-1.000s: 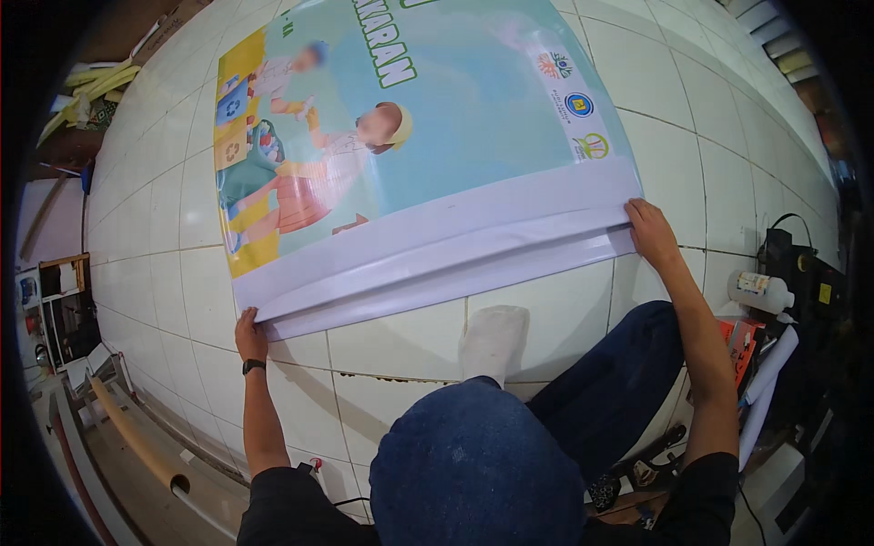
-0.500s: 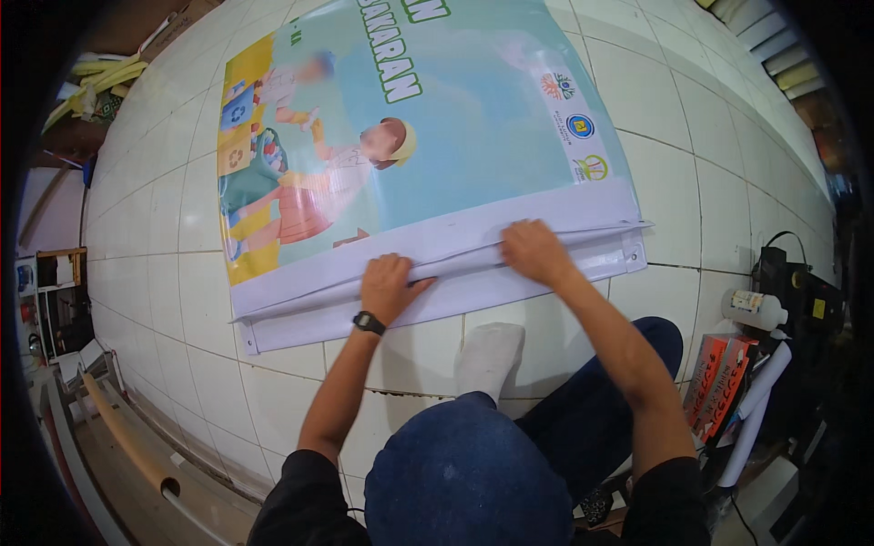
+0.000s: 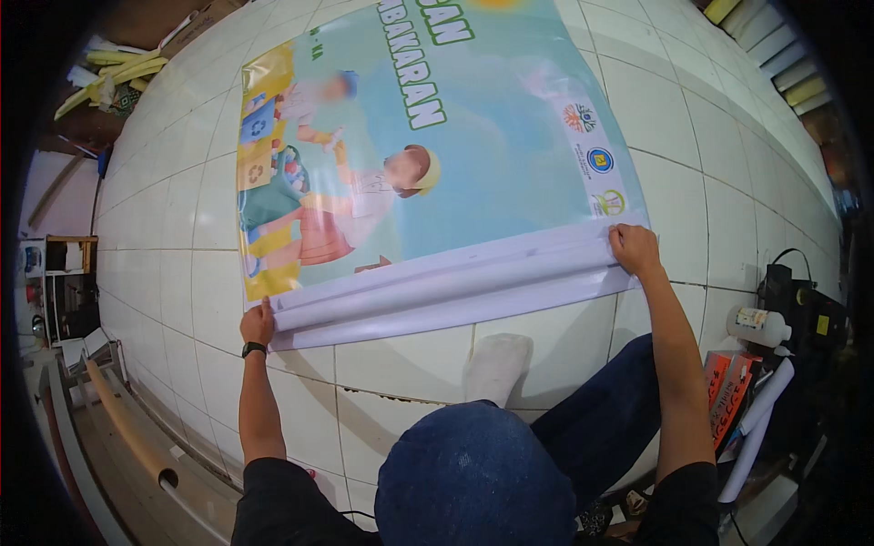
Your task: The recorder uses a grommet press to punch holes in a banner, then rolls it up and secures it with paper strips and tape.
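Observation:
A large printed vinyl banner lies on the tiled floor, its picture side up, with cartoon figures on the left and round logos on the right. Along its near edge runs a white border, folded over into a loose, rounded roll. My left hand grips the left end of this border, a dark watch on the wrist. At the opposite end, my right hand is closed on the banner's right corner. Both arms are spread wide, and the fold stretches between the hands.
My white-socked foot rests on the floor just before the banner's near edge. A white bottle, orange-red boxes and a white roll stand at the right. A long cardboard tube lies at lower left.
My hands have moved apart from the middle of the border to its two ends. The raised fold now looks rounder, and the banner has shifted slightly right and nearer.

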Demonstrator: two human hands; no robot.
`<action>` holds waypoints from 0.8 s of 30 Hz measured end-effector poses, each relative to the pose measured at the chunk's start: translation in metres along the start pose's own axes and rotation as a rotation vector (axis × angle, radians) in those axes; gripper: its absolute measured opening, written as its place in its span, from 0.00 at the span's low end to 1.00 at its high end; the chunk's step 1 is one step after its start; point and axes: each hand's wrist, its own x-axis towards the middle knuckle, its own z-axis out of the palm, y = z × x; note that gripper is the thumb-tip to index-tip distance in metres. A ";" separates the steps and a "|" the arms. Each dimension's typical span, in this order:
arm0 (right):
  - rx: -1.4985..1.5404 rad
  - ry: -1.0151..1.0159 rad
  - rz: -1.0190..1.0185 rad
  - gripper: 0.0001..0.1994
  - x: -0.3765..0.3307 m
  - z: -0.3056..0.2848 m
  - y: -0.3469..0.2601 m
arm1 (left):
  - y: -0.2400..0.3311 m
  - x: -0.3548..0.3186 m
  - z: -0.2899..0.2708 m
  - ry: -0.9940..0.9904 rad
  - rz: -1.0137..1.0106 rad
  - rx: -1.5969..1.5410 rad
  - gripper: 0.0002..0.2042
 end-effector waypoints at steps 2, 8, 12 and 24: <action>0.009 0.255 -0.020 0.10 -0.004 -0.001 0.001 | 0.013 -0.002 0.003 -0.047 -0.056 -0.019 0.31; -0.076 0.470 -0.026 0.13 -0.025 -0.006 0.006 | 0.024 -0.028 0.018 0.367 0.074 0.018 0.19; -0.295 0.687 -0.206 0.12 -0.033 -0.011 0.015 | 0.015 -0.061 0.017 0.294 0.254 -0.166 0.19; -0.087 0.315 -0.401 0.18 -0.058 -0.019 0.040 | 0.008 -0.069 0.017 0.313 0.223 -0.133 0.30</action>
